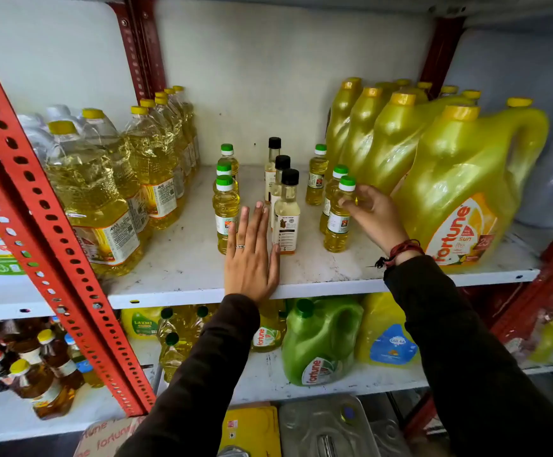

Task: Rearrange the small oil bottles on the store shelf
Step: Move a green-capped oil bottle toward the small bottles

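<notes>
On the white shelf (182, 268), between tall clear oil bottles (103, 206) at left and big yellow jugs (459, 192) at right: nine small oil bottles, already in three short files running front to back. Left file, three green-capped bottles (225, 212). Middle file, three black-capped bottles (286, 216). Right file, three more green-capped, with the rear one (316, 178) set a little apart from the front pair.

Left hand (250, 255) flat on the shelf between left and middle files, fingers (258, 222) straight and together, gripping nothing, thumb side touching or nearly touching the front black-capped bottle. Right hand (375, 214) curled round the shoulder of the front right bottle (339, 219), thumb and fingertips closed on it, base seemingly down on the shelf or close to it.

Judged well advanced: sorted by cap colour, all upright, labels mostly forward. Probably left: squaring the right file, closing the gap to its rear bottle, evening the spacing between files, perhaps drawing the fronts level with the shelf edge.
</notes>
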`<state>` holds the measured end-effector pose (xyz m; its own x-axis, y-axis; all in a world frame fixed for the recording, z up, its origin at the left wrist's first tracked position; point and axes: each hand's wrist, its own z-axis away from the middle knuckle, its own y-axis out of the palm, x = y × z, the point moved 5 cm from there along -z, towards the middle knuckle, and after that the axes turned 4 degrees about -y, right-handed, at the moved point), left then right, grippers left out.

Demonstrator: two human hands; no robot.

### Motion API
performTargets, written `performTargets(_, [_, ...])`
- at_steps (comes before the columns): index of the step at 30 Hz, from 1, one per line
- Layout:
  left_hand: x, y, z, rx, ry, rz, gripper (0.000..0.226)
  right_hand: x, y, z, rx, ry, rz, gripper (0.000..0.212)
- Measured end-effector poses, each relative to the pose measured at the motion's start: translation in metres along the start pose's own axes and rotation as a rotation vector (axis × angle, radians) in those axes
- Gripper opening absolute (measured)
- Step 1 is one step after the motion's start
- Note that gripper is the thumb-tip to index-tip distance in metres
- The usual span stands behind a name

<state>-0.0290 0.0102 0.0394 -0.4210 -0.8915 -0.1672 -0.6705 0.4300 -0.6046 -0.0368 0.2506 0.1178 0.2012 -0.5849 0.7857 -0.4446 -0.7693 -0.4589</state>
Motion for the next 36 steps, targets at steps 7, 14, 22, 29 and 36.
performTargets(7, [0.002, 0.003, 0.001, 0.024, -0.028, -0.04, 0.069, -0.009, 0.002, -0.002, -0.039, 0.043, -0.008, 0.052])
performTargets(14, [0.003, 0.006, 0.001, 0.009, -0.033, -0.024, 0.069, 0.0, -0.001, 0.0, -0.204, 0.011, 0.122, 0.059])
performTargets(22, [0.003, 0.005, 0.002, -0.017, -0.044, -0.041, 0.068, 0.003, -0.003, -0.002, 0.004, -0.006, 0.045, 0.052])
performTargets(29, [0.004, 0.005, 0.002, -0.019, -0.052, -0.045, 0.069, 0.002, -0.007, -0.001, -0.086, 0.053, 0.0, 0.051])
performTargets(36, [0.003, 0.006, 0.003, -0.007, -0.061, -0.047, 0.069, 0.0, -0.006, -0.002, -0.111, 0.06, 0.039, 0.065])
